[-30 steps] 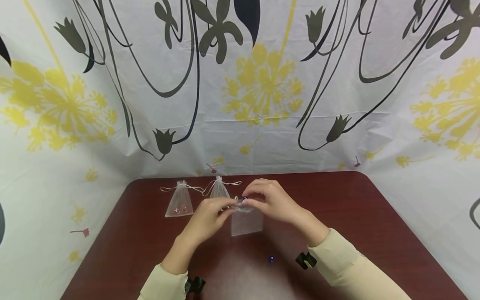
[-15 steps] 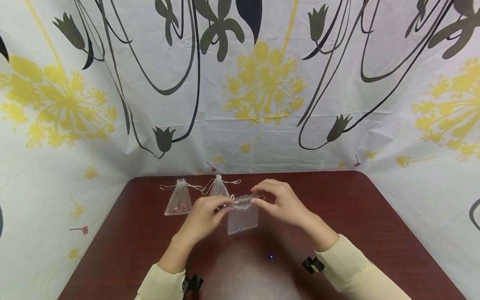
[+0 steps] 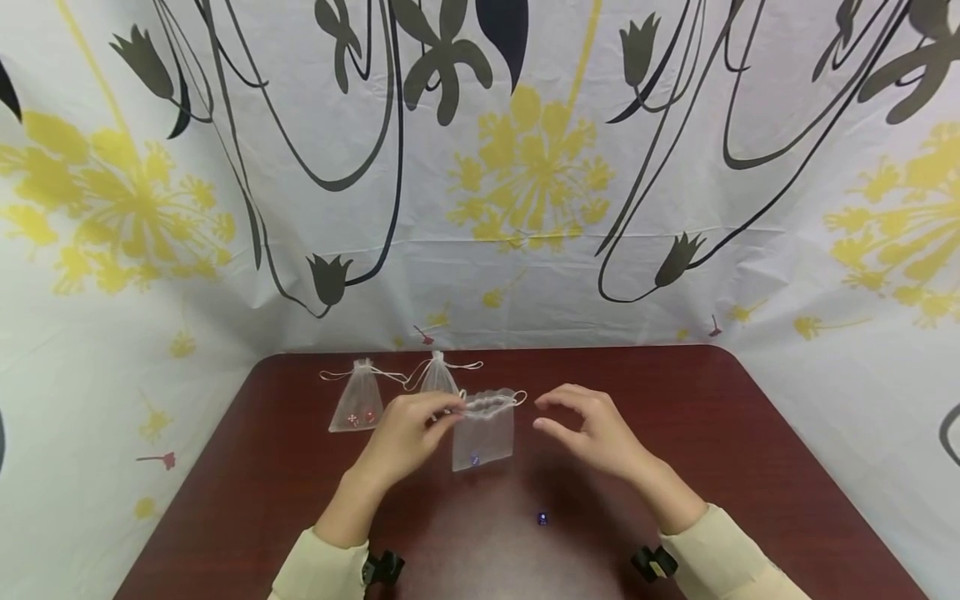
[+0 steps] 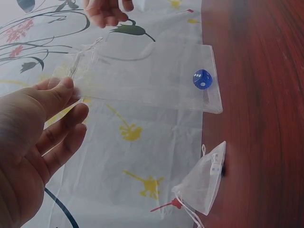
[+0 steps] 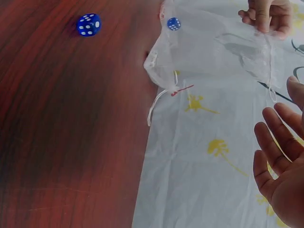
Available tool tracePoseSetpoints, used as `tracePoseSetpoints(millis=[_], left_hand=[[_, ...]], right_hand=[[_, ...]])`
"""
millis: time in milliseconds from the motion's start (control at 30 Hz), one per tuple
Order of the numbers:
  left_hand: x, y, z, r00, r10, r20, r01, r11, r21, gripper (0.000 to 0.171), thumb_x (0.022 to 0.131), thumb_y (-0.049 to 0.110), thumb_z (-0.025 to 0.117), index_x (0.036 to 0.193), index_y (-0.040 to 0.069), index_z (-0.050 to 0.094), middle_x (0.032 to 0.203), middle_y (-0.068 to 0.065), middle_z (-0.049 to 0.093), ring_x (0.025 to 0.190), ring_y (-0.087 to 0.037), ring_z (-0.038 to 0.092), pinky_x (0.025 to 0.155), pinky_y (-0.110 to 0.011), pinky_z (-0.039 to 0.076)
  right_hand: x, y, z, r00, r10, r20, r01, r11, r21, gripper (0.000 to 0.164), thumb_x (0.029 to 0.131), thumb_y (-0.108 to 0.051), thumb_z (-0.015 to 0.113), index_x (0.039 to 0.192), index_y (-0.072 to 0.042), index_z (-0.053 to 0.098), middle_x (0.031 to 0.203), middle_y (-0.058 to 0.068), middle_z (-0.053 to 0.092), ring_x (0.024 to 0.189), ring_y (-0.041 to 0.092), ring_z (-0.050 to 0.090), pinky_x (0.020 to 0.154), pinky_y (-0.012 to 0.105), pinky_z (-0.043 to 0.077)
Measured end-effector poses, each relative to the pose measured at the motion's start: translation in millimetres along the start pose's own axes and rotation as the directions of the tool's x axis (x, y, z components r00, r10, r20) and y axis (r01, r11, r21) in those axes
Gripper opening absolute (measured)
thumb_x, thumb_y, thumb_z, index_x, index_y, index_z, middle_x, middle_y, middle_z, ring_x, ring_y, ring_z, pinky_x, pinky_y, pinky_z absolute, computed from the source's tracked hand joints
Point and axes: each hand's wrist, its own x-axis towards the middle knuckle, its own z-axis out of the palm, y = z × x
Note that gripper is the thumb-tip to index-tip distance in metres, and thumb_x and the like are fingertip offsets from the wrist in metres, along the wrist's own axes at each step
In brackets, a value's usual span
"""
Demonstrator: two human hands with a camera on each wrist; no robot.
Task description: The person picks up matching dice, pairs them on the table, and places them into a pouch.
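Observation:
My left hand (image 3: 408,429) pinches the upper left rim of a sheer white drawstring pouch (image 3: 491,435) between thumb and forefinger. Its mouth is spread, and a loop of cord sticks out at the right. Inside, at the bottom, lies one blue die (image 4: 203,79) with white dots. To the right of the pouch my right hand (image 3: 592,429) is held apart from it, fingers loosely bent around nothing. A second blue die (image 5: 89,24) rests on the dark red table, nearer to me than the pouch.
Toward the back left of the table (image 3: 712,433), a drawn-up sheer pouch (image 3: 358,398) with red dice lies flat. Another closed pouch (image 3: 438,375) lies beside it, partly hidden behind my left hand. A patterned cloth (image 3: 540,283) hangs behind the table's far edge.
The blue die that was at my right fingertips has dropped into the pouch. My right hand has moved right, away from the rim; my left hand still holds the pouch.

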Motion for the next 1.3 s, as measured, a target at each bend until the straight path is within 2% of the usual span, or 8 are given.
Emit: tracePoseSetpoints(millis=[200,500,700,933,1067,1300], left_hand=[[-0.7,0.4,0.1,1.000,-0.008,-0.003,0.008,1.000,0.002,0.016,0.084,0.004,0.082,0.098,0.009,0.077,0.094,0.001,0.076,0.084,-0.011,0.072,0.072,-0.027,0.058],[-1.8,0.8,0.5,1.000,-0.021,0.005,0.021,1.000,-0.007,0.017,0.084,0.003,0.082,0.099,0.010,0.077,0.094,0.001,0.076,0.085,-0.011,0.072,0.073,-0.028,0.059],[-1.1,2.3,0.7,1.000,-0.020,0.009,0.020,1.000,-0.016,0.016,0.084,0.003,0.081,0.099,0.009,0.077,0.095,0.000,0.076,0.086,-0.011,0.072,0.073,-0.029,0.059],[-1.6,2.2,2.0,0.999,-0.024,0.025,0.024,0.999,-0.021,0.016,0.084,0.003,0.081,0.099,0.009,0.077,0.094,0.001,0.076,0.085,-0.010,0.071,0.072,-0.029,0.059],[-2.0,2.0,2.5,0.999,-0.022,0.027,0.023,0.999,-0.028,0.017,0.084,0.003,0.082,0.099,0.009,0.077,0.094,0.001,0.076,0.084,-0.010,0.071,0.072,-0.028,0.059],[-3.2,1.3,3.1,0.999,-0.028,0.032,0.030,0.999,-0.042,0.017,0.084,0.002,0.081,0.099,0.009,0.077,0.094,0.001,0.076,0.085,-0.010,0.071,0.072,-0.031,0.059]], right_hand=[[-13,4,7,1.000,-0.013,0.006,0.013,1.000,0.007,0.023,0.083,-0.008,0.083,0.104,-0.014,0.074,0.099,-0.009,0.071,0.091,0.012,0.068,0.077,0.037,0.057],[-50,10,29,0.991,-0.006,0.136,0.003,1.000,0.015,0.019,0.087,-0.017,0.082,0.103,-0.012,0.073,0.097,-0.005,0.071,0.091,0.012,0.068,0.078,0.033,0.058],[-67,10,37,0.964,0.023,0.263,-0.017,1.000,-0.026,0.021,0.086,-0.019,0.082,0.102,-0.008,0.074,0.097,-0.002,0.072,0.092,0.010,0.067,0.078,0.032,0.058],[-79,13,39,0.915,0.046,0.401,-0.048,0.999,-0.004,0.027,0.082,-0.025,0.086,0.102,-0.011,0.075,0.094,-0.007,0.069,0.082,0.006,0.062,0.069,0.023,0.053],[-81,14,39,0.899,0.055,0.435,-0.056,0.998,-0.010,0.029,0.080,-0.028,0.087,0.102,-0.013,0.076,0.093,-0.009,0.067,0.079,0.003,0.059,0.067,0.020,0.051],[-83,13,40,0.887,0.077,0.454,-0.067,0.997,-0.038,0.014,0.080,-0.026,0.087,0.088,-0.020,0.076,0.095,-0.012,0.063,0.080,0.000,0.056,0.068,0.018,0.049]])
